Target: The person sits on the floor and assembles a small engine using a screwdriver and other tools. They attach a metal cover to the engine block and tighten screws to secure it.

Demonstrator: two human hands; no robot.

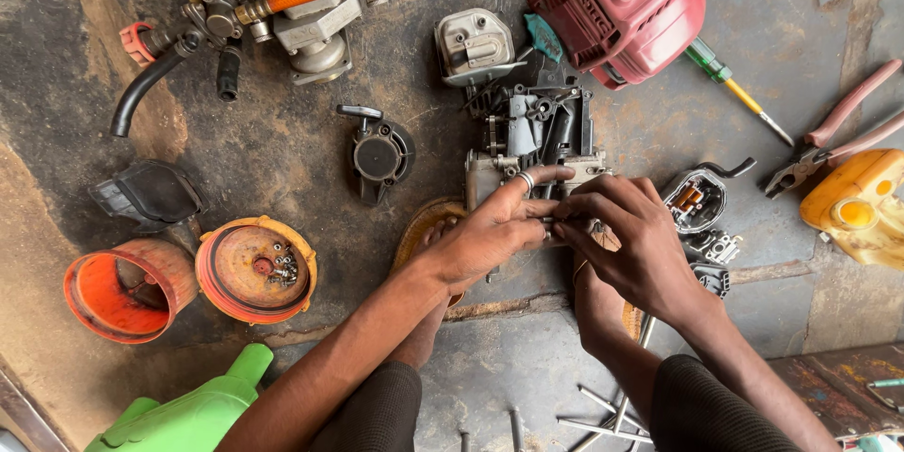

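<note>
Both hands meet at mid-frame on a small engine block [532, 146], bare metal, sitting on the stained floor [282, 160]. Left hand [490, 231], ring on one finger, lies curled over the block's lower edge, fingers closed against it. Right hand [631, 240] is pinched shut, fingertips on some small part at the same edge; what part, cannot tell, it is hidden under the fingers. Judged: the block is heavy for its size, rigid, likely oily and slick, with sharp fins and thin fittings; best held by the solid casing low down, not by the linkages on top. Around it: red plastic engine cover [626, 5] upper right, grey muffler [471, 42] beside it, green-handled screwdriver [734, 85], pink-handled pliers [833, 137] and yellow fuel tank [857, 207] at right edge. Pump assembly [292, 0] upper left with black hose [141, 89]; orange cup [127, 287] and orange lid holding loose screws [256, 268] lower left.
</note>
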